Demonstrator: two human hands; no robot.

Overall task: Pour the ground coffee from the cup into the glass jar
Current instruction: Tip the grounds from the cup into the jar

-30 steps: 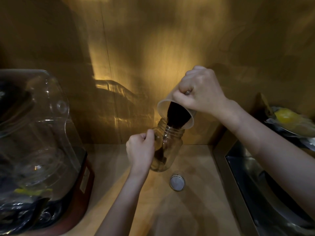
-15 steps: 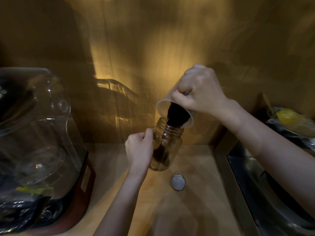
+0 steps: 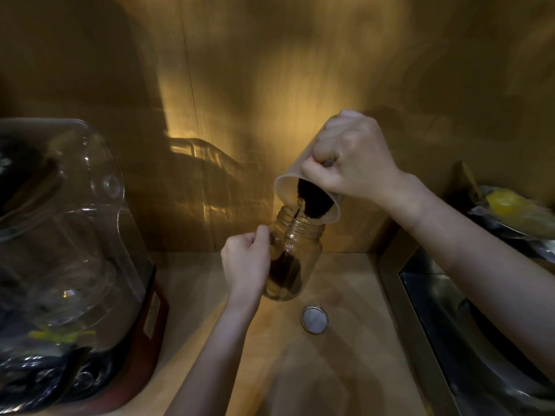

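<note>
A clear glass jar (image 3: 303, 253) stands on the wooden counter (image 3: 345, 295), tilted slightly, with dark ground coffee piled in its lower half. My left hand (image 3: 244, 261) grips the jar's left side. My right hand (image 3: 350, 159) holds a pale cup (image 3: 288, 187) tipped steeply, its mouth over the jar's opening. Dark ground coffee (image 3: 313, 202) lies at the cup's lip and a thin stream falls into the jar. My right hand also pinches a thin metal item against the cup; what it is I cannot tell.
The jar's round metal lid (image 3: 314, 319) lies on the counter just in front. A large clear-domed appliance (image 3: 60, 235) with a red base fills the left. A steel sink (image 3: 450, 310) lies at right, with a dish holding something yellow (image 3: 507, 205) behind it.
The cup has tipped a little further and less coffee shows in its mouth. The coffee pile in the jar has grown. Both hands stay in place.
</note>
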